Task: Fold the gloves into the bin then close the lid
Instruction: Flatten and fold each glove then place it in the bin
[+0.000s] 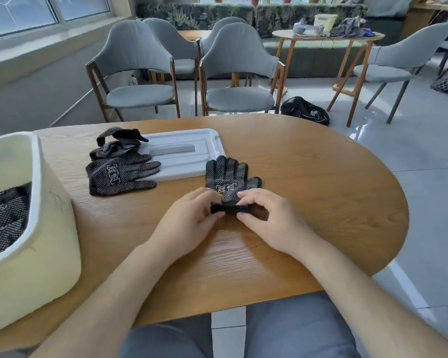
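A black dotted glove (229,177) lies flat on the wooden table (321,192), fingers pointing away from me. My left hand (192,218) and my right hand (267,215) both pinch its black cuff, which is rolled up at the near end. A pile of more black dotted gloves (119,166) rests to the left, partly on the pale grey lid (186,156). The cream bin (36,228) stands at the left edge with folded gloves (5,215) inside.
Several grey chairs (238,78) stand beyond the table's far edge. A black bag (304,109) lies on the floor. A second round table (329,37) with clutter is at the back right. My knees show under the near edge.
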A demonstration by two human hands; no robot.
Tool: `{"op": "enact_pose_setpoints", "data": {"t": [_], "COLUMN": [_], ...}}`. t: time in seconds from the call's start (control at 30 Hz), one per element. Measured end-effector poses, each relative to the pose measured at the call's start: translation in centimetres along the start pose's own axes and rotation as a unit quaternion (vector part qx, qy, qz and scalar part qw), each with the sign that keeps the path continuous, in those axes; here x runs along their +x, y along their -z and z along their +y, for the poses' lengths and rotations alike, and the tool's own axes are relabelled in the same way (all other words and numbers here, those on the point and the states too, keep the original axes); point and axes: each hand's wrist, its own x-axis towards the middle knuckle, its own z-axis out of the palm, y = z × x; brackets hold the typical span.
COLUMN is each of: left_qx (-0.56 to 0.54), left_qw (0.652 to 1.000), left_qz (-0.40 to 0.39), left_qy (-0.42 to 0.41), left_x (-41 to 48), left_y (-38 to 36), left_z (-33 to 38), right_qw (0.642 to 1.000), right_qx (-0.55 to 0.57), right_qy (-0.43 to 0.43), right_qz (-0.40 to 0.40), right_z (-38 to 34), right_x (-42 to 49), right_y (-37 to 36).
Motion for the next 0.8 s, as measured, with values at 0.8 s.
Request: {"op": "enact_pose_setpoints", "data": {"t": [0.8], "left_qx": [0.11], "left_qw": [0.986], "left_qz": [-0.051], "left_qy": [-0.119], "left_x": [4.1], "left_y": [-3.0], "left_z": [2.4], "right_qw": [0.981], "right_qx": [-0.141], "right_qy": [-0.128], "right_qz": [0.023], "right_z": [4.1], "right_x": [4.1], "right_y": [2.6]}}
